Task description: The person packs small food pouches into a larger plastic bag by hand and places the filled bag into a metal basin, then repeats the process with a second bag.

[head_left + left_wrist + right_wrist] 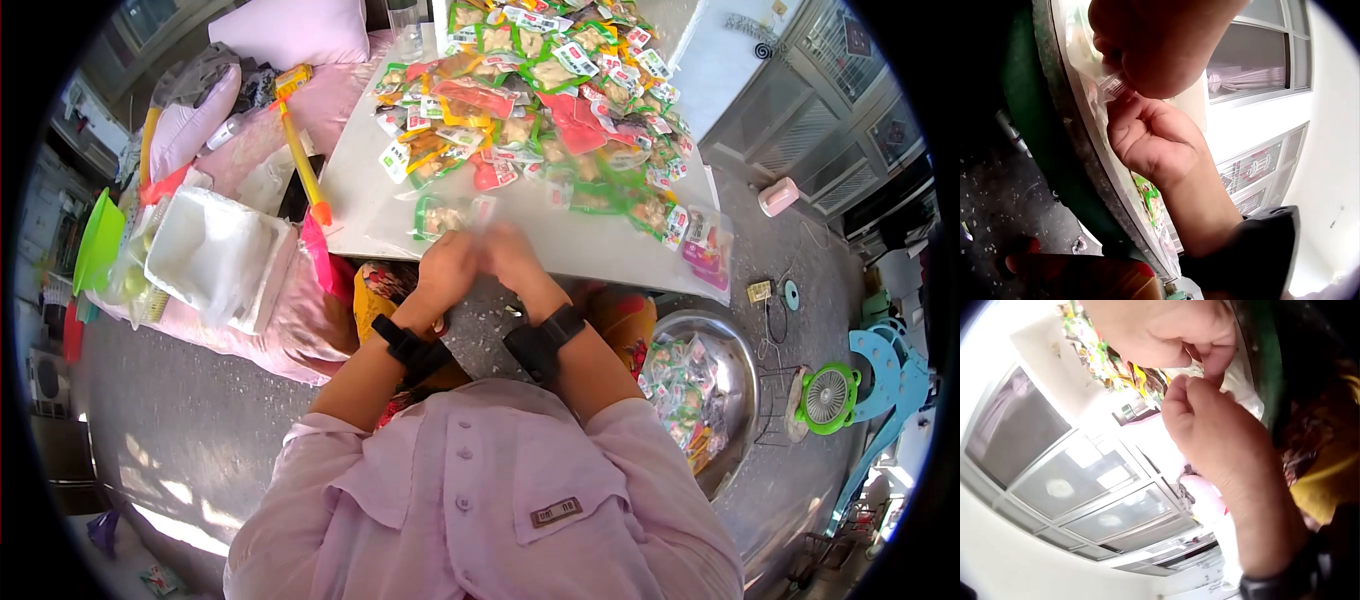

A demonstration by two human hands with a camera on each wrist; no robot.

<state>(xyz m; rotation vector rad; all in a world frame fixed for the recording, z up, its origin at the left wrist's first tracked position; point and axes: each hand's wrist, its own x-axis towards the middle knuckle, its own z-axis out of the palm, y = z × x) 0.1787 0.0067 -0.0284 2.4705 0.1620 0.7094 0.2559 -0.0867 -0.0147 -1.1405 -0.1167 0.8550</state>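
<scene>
A clear plastic bag (1082,59) lies at the near edge of the table (600,255); resting its weight there and working its rim evenly should avoid tears. Left hand (450,262) and right hand (510,258) meet, wrists angled inward, curled fingers pinching the gathered plastic.

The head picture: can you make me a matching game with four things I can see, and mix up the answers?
Things:
1. fan
2. metal bowl
3. foam box
4. clear bag

Matches:
A. holding lots of packets
B. held by the left hand and right hand
C. green and round
D. white, up on the pink bedding

Right pairs: 1-C, 2-A, 3-D, 4-B
</scene>
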